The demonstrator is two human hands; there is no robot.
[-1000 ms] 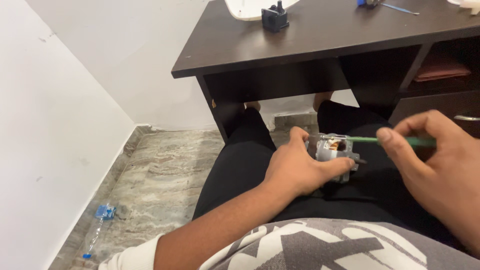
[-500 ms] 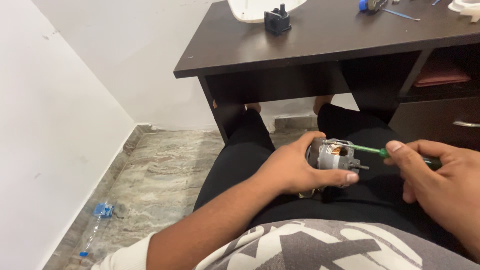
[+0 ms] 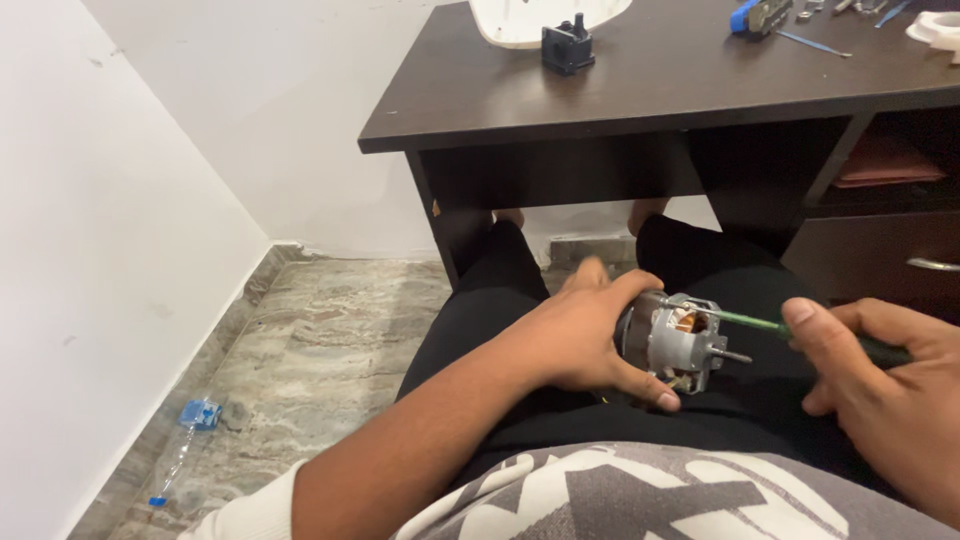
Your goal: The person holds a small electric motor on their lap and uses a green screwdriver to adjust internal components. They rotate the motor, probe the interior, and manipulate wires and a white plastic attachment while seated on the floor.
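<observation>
step: a screw or fastener on the motor (image 3: 678, 340) is judged to be under work; the screwdriver (image 3: 760, 322) tip is set against the motor's upper frame, near the copper winding. Which fastener cannot be told.
motor place: held over the lap, on the black trousers (image 3: 560, 290), below and in front of the bench (image 3: 640, 90) front edge; not carried by the bench.
left hand: left hand (image 3: 580, 335) is clamped round the motor's rear, thumb under the lower edge, fingers over the top.
right hand: right hand (image 3: 880, 380) is closed on the screwdriver handle, forefinger laid along the green shank.
motor axis: long axis is taken along the shaft, lying roughly level; the shaft stub points toward the person's right, toward the right hand, slightly down.
screwdriver axis: nearly in line with the motor axis, tip pointing left and a little up.
next move (judged): tip seating in the fastener head is called for, with the motor braced against twist by the left hand; axial push and turn from the right hand.
risk (judged): the tip may slip off into the winding if the motor is allowed to roll.
rest: a black block (image 3: 567, 45) and a white part (image 3: 520, 20) near the bench's far edge; small tools (image 3: 770, 12) at its far right corner; a plastic bottle (image 3: 185, 440) on the floor by the wall.
</observation>
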